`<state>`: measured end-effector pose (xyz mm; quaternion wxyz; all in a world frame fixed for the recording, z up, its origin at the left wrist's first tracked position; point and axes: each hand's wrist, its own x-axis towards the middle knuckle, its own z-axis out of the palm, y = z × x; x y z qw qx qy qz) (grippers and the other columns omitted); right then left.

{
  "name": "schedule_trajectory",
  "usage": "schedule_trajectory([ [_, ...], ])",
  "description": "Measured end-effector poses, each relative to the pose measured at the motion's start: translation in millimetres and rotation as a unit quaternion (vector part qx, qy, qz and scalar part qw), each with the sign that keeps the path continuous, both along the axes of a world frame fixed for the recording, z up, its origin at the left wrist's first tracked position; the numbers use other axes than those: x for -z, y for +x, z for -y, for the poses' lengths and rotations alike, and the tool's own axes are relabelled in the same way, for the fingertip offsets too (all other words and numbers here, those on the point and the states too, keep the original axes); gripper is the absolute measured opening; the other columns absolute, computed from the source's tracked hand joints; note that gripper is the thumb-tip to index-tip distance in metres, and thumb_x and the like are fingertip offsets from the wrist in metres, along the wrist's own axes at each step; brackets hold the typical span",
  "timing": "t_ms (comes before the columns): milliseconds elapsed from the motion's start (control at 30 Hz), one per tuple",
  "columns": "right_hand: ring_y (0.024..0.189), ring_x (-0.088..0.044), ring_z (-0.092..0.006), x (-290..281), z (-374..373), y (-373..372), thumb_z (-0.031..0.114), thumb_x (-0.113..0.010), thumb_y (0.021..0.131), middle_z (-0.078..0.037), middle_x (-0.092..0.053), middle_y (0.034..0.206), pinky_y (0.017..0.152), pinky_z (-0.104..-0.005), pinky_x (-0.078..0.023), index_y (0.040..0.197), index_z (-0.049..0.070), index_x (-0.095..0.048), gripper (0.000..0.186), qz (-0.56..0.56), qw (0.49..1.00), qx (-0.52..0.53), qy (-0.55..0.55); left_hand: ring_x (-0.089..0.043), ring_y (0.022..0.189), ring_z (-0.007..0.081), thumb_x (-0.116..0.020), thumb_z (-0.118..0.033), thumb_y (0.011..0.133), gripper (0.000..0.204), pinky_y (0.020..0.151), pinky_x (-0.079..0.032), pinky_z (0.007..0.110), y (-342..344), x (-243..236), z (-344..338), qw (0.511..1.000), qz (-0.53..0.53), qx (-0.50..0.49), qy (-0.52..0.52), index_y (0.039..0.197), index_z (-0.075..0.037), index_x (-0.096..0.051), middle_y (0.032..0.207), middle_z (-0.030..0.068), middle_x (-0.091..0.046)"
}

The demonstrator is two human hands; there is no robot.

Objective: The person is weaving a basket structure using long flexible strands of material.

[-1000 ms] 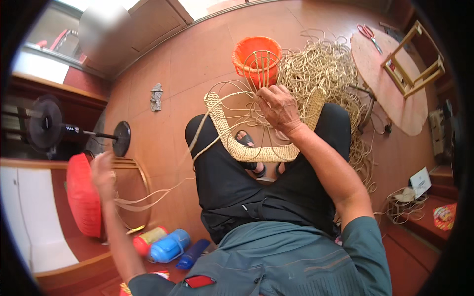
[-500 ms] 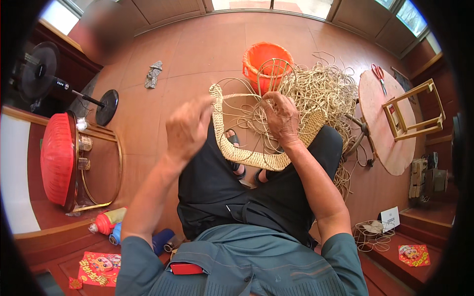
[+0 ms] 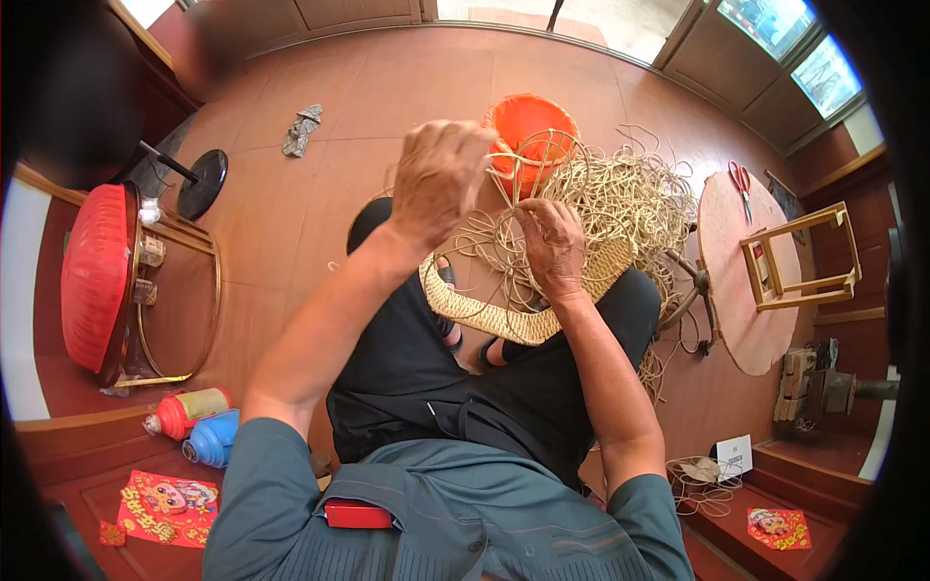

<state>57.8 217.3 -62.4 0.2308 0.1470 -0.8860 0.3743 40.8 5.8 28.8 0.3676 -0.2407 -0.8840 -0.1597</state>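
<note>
While the person sits with dark-trousered legs apart, a half-woven pale straw basket with a flat plaited band [image 3: 504, 315] rests across the lap, its loose thin cane strands [image 3: 504, 242] curling up from the weave. The left hand [image 3: 441, 179] is raised above the basket, knuckles toward the camera, fingers curled narrow around a few of those strands; exactly how many it pinches cannot be told. The right hand [image 3: 552, 247] lies lower, just beside the left, its fingers bent and pressed onto the strands where they cross over the basket's rim. Beyond both hands stands a round orange plastic bucket [image 3: 533, 126], touching a big tangled heap of pale wiry cane [image 3: 630, 198] on the smooth reddish-brown floor [image 3: 387, 87]. Right of the heap lies a round wooden board [image 3: 746, 290] bearing red-handled scissors [image 3: 741, 179] and an open square wooden frame [image 3: 799, 257]. At the left, a ribbed red oval cover [image 3: 92, 276] sits on a brass-rimmed stand. A crumpled grey rag [image 3: 300, 131] lies on the floor, well apart.
</note>
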Motion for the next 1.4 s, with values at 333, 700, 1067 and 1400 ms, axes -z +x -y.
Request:
schedule_trajectory([
  [333, 0.097, -0.067, -0.0337, -9, 0, 2, 0.013, -0.071, 0.094, -0.009, -0.069, 0.096, 0.086, -0.0473, -0.054, 0.111, 0.017, -0.074, 0.018, 0.001, 0.997, -0.017, 0.079, -0.068, 0.069, 0.0103, -0.065, -0.005, 0.103, 0.080, 0.051, -0.052, 0.023, 44, 84, -46, 0.703, 0.471, 0.081, 0.527, 0.170, 0.006, -0.021, 0.142, 0.0205, -0.066],
  [700, 0.098, -0.066, -0.0361, -10, -2, 1, 0.008, -0.066, 0.092, -0.012, -0.069, 0.098, 0.088, -0.0485, -0.053, 0.111, 0.015, -0.074, 0.021, 0.018, 0.996, -0.034, 0.079, -0.079, 0.090, 0.0363, -0.066, -0.009, 0.095, 0.042, 0.079, -0.061, 0.048, 4, 117, -60, 0.792, 0.461, -0.024, 0.398, 0.135, 0.002, -0.060, 0.114, 0.0250, -0.078],
  [1067, 0.092, -0.065, -0.0364, -3, -9, -2, 0.009, -0.068, 0.092, -0.012, -0.067, 0.095, 0.083, -0.0483, -0.053, 0.111, 0.016, -0.072, 0.021, -0.038, 0.995, -0.060, 0.067, -0.073, 0.091, 0.0458, -0.066, -0.011, 0.101, 0.009, 0.077, -0.059, 0.054, 41, 87, -60, 0.946, 0.297, -0.087, 0.093, 0.101, -0.003, -0.061, 0.093, 0.0216, -0.072],
  [1400, 0.088, -0.065, -0.0325, -7, -9, -1, 0.021, -0.072, 0.101, -0.008, -0.067, 0.091, 0.080, -0.0458, -0.053, 0.107, 0.016, -0.072, 0.008, -0.059, 0.995, -0.060, 0.057, -0.072, 0.082, 0.0389, -0.064, -0.023, 0.109, 0.023, 0.071, -0.054, 0.043, 81, 69, -45, 0.867, 0.416, 0.014, 0.273, 0.101, -0.002, -0.069, 0.083, 0.0198, -0.070],
])
